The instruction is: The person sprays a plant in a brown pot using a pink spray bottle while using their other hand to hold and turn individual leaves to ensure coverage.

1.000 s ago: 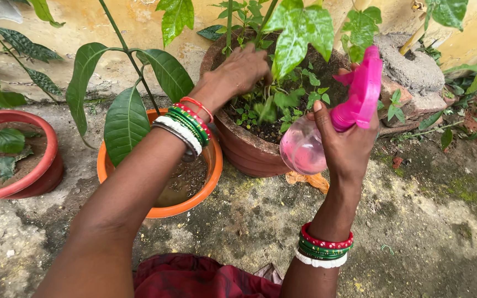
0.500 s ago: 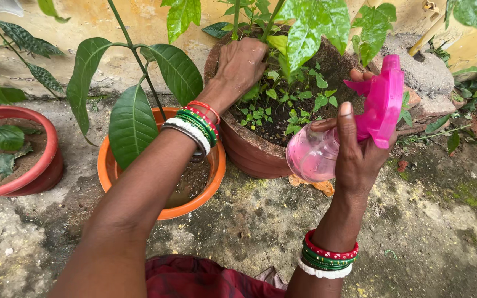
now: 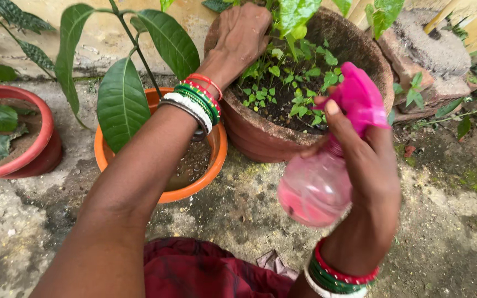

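Moved: right hand (image 3: 368, 165) came nearer and lower with the pink spray bottle (image 3: 318, 185); before, it was raised beside the pot.
Right hand fingers: wrapped around the bottle neck, index finger on the trigger.
Bottle: tilted, nozzle toward the brown clay pot (image 3: 260, 138).
Left hand (image 3: 241, 36): fingers together, bent, resting among small plants (image 3: 288, 91) at the pot's far rim.
Beside: orange pot (image 3: 213, 160), red pot (image 3: 34, 152).

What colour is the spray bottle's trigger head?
Bright pink trigger head on the spray bottle, seen in the head view.

Mossy concrete ground (image 3: 448, 221), stained yellow wall (image 3: 100, 33), daylight.
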